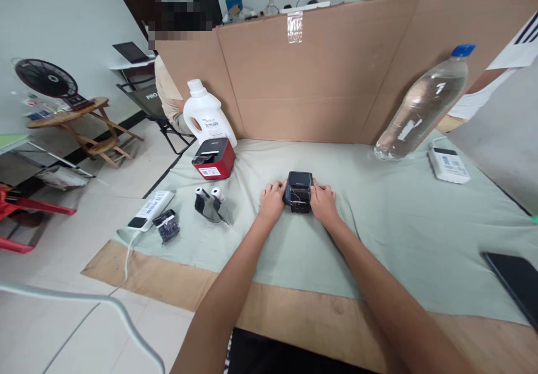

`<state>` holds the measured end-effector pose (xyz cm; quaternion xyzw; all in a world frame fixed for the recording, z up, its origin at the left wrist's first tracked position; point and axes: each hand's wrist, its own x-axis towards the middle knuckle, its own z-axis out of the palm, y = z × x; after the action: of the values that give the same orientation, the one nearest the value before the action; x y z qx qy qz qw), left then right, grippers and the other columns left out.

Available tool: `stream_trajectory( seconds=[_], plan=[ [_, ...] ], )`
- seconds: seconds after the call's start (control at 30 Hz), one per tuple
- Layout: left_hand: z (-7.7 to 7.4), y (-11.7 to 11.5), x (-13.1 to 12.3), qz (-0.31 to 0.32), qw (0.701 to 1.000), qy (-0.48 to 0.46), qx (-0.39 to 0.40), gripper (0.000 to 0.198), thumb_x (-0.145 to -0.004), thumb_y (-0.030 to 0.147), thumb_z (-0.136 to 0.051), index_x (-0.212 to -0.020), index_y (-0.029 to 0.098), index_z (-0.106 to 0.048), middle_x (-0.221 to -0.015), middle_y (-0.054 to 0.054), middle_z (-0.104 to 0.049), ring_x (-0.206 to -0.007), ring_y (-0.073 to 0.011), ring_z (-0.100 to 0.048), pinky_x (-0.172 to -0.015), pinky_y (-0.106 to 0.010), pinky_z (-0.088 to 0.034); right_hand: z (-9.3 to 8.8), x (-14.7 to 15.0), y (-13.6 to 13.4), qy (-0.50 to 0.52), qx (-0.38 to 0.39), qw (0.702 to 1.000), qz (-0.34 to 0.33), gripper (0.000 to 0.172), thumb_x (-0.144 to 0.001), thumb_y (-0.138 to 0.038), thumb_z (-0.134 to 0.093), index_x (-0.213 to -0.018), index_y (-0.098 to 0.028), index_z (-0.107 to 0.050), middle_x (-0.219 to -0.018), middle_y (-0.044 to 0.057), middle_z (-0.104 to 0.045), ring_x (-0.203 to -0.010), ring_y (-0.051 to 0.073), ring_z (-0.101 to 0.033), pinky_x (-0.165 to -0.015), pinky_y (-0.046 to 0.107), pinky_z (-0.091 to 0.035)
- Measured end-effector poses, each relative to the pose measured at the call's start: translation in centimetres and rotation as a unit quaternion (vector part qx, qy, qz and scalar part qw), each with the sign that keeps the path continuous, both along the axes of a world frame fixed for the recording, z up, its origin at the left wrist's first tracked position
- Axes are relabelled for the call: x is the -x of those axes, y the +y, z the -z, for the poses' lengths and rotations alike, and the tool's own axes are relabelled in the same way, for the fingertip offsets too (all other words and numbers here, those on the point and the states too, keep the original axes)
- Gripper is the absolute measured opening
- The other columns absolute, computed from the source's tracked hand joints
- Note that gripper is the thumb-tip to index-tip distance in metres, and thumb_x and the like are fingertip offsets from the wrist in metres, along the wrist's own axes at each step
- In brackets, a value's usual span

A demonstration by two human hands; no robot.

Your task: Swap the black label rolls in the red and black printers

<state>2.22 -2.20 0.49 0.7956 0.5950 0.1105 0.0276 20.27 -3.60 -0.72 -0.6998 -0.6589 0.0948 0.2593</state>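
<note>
A small black boxy device (300,193), which looks like a portable receipt printer, rests on the pale green cloth (269,256) in front of me. My left hand (272,201) grips its left side with the fingers closed against the edge. On the opposite side, my right hand (323,200) is closed on the right edge. To the left lie two small white paper rolls (216,194) by a dark curved strip of wrapping (207,210). Further left is a dark packet in clear plastic (167,226). The undersides of both hands are hidden.
A red and black box (222,160) stands before a white jug (210,116). Behind is an upright cardboard sheet (311,82), with a large clear bottle (424,110) leaning on it. White power strips (150,210) lie at both sides; a phone (515,281) is at right.
</note>
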Motion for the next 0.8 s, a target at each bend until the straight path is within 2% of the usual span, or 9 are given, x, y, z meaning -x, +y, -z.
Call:
stream_trajectory(
  seconds=[0.17,0.27,0.4,0.5,0.6,0.8],
  plan=[
    [0.3,0.1,0.1,-0.002,0.998,-0.063,0.006,0.061,-0.092,0.008,-0.038,-0.149,0.03,-0.049,-0.136,-0.007,-0.061,-0.117,-0.0281,-0.052,-0.096,-0.042,-0.043,-0.1,0.0,-0.1,0.006,-0.004,1.0,-0.003,0.058,-0.104,-0.035,-0.02,-0.148,-0.013,-0.051,-0.125,0.018,-0.066,-0.119,0.031,-0.051,-0.096,0.044,-0.035],
    [0.4,0.2,0.6,0.001,0.985,-0.169,0.023,0.064,-0.091,0.006,-0.037,-0.15,0.03,-0.048,-0.141,-0.005,-0.06,-0.124,-0.0271,-0.052,-0.105,-0.045,-0.041,-0.2,0.0,-0.2,0.01,-0.004,1.0,-0.004,0.058,-0.104,-0.035,-0.021,-0.148,-0.013,-0.05,-0.126,0.018,-0.067,-0.119,0.031,-0.051,-0.097,0.045,-0.035],
    [0.8,0.4,1.0,0.031,0.932,-0.36,0.037,0.068,-0.092,0.009,-0.038,-0.158,0.027,-0.033,-0.143,-0.003,-0.062,-0.125,-0.0216,-0.056,-0.114,-0.043,-0.039,-0.2,0.0,-0.3,0.016,-0.003,1.0,-0.004,0.058,-0.103,-0.035,-0.022,-0.148,-0.011,-0.051,-0.128,0.018,-0.066,-0.121,0.032,-0.051,-0.098,0.046,-0.035],
    [1.3,0.5,1.1,0.034,0.892,-0.444,0.081,0.072,-0.09,0.01,-0.043,-0.159,0.02,-0.029,-0.142,-0.006,-0.062,-0.115,-0.0179,-0.065,-0.112,-0.037,-0.044,-0.3,0.0,-0.3,0.015,-0.003,1.0,-0.004,0.059,-0.103,-0.035,-0.022,-0.148,-0.011,-0.051,-0.128,0.019,-0.066,-0.121,0.031,-0.051,-0.098,0.045,-0.036],
    [1.6,0.7,1.1,0.018,0.886,-0.452,0.104,0.074,-0.086,0.009,-0.045,-0.159,0.017,-0.031,-0.143,-0.007,-0.06,-0.115,-0.0179,-0.067,-0.112,-0.036,-0.046,-0.2,0.0,-0.3,0.006,-0.003,1.0,-0.005,0.059,-0.104,-0.036,-0.021,-0.149,-0.012,-0.05,-0.129,0.018,-0.065,-0.121,0.031,-0.051,-0.097,0.044,-0.036],
    [1.1,1.2,1.6,0.016,0.939,-0.335,0.077,0.063,-0.086,0.005,-0.042,-0.148,0.019,-0.051,-0.139,-0.002,-0.064,-0.133,-0.0206,-0.057,-0.119,-0.038,-0.039,-0.3,0.1,-0.3,0.003,0.002,1.0,-0.004,0.06,-0.104,-0.037,-0.018,-0.149,-0.011,-0.05,-0.128,0.018,-0.066,-0.119,0.031,-0.051,-0.096,0.043,-0.036]
  ],
)
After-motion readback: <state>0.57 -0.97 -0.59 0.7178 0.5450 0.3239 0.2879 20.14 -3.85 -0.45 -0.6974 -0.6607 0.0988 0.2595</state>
